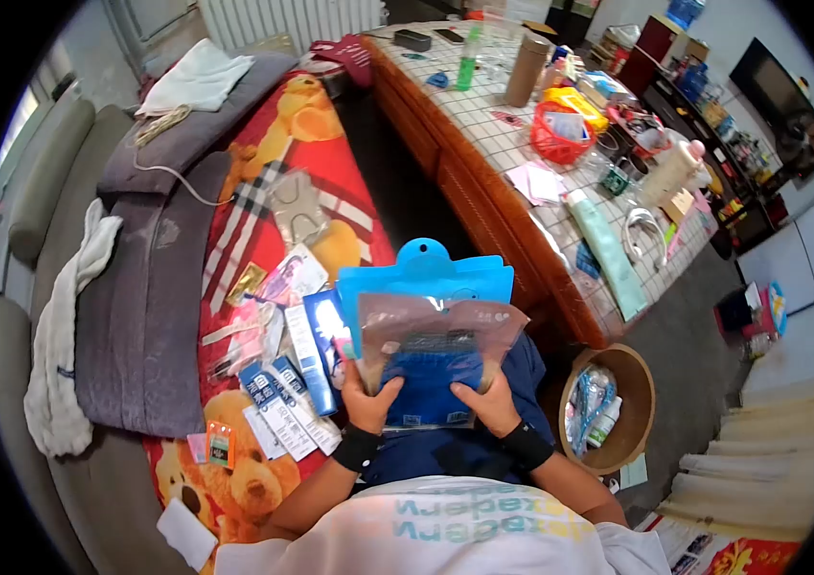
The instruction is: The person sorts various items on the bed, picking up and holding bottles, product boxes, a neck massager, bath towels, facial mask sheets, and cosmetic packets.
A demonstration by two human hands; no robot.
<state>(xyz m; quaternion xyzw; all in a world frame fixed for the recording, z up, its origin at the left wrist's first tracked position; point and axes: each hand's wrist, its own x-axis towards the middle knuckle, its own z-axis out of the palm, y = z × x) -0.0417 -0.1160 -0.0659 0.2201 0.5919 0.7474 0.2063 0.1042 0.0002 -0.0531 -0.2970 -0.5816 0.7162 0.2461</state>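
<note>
My left hand [368, 401] is closed on the lower left side of a see-through plastic pouch [440, 359], thumb on the front. On the other side, my right hand [491, 404] grips the same pouch, also with its thumb in front. The pouch has a pinkish clear top and something dark blue inside, and is held upright above my lap. Directly behind it stands a bright blue package [423, 271] with a rounded tab and a hole on top. Whether my hidden fingers also hold this blue package I cannot tell.
Left of me, boxes and packets [282, 407] lie on a red bear-print cover [306, 125] on the sofa. A wooden table [483, 125] on the right bears bottles, a red basket [560, 134] and a mint tube-shaped pack [608, 254]. A bin [639, 412] stands below.
</note>
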